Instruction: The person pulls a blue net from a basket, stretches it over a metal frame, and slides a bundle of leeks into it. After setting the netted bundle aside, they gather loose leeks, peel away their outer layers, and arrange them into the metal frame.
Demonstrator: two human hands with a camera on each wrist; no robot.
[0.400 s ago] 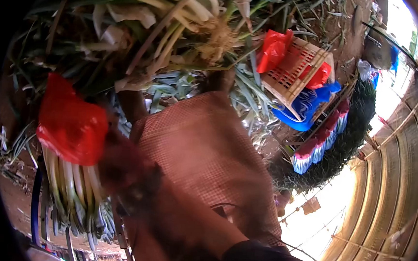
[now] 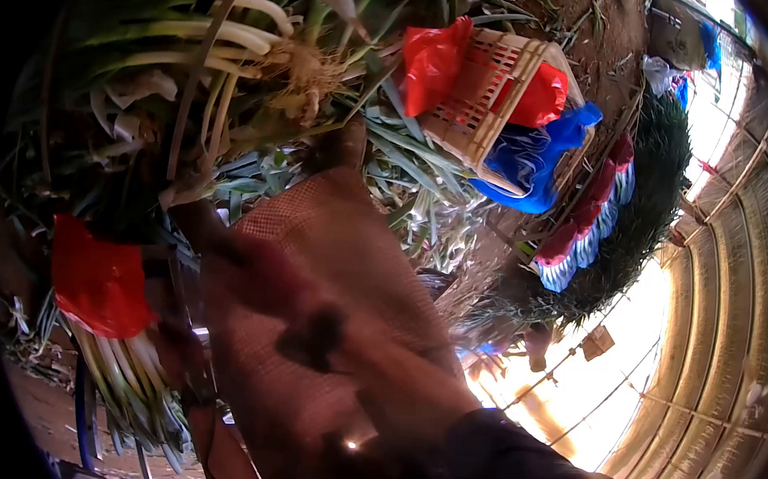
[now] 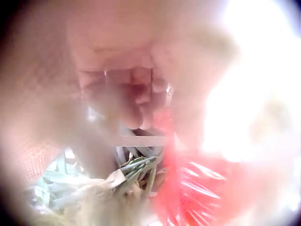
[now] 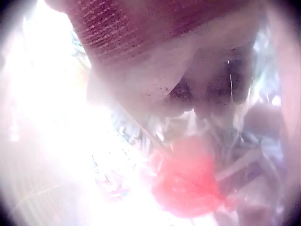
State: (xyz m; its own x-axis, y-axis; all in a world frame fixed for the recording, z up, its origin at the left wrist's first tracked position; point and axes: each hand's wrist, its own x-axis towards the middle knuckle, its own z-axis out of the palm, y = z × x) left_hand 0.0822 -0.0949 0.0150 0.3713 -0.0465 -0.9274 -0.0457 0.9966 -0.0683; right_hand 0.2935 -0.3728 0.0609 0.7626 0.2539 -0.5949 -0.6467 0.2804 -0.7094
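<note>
At the left of the head view, red plastic (image 2: 100, 282) wraps the upper part of a bundle of long green onions (image 2: 125, 373). My left hand (image 2: 178, 350) grips the bundle's right side; in the left wrist view its curled fingers (image 3: 136, 92) are beside the red plastic (image 3: 195, 188). My right hand (image 2: 266, 276), in a reddish knitted covering, is blurred over the woven cloth on my lap (image 2: 349, 228), apart from the bundle. In the right wrist view its fingers (image 4: 211, 89) look bent above the red plastic (image 4: 186, 183); glare hides whether they hold anything.
A large pile of green onions (image 2: 237, 42) lies ahead. Beyond my lap stands a light slatted basket (image 2: 474, 94) with red and blue bags. Wrapped bundles (image 2: 586, 209) line up at right beside dark greens (image 2: 650, 187) and a curved ribbed wall (image 2: 718, 307).
My right hand has moved away from the wrapped bundle, rightward over the lap cloth. The head view has shifted, so the basket and pile appear farther left.
</note>
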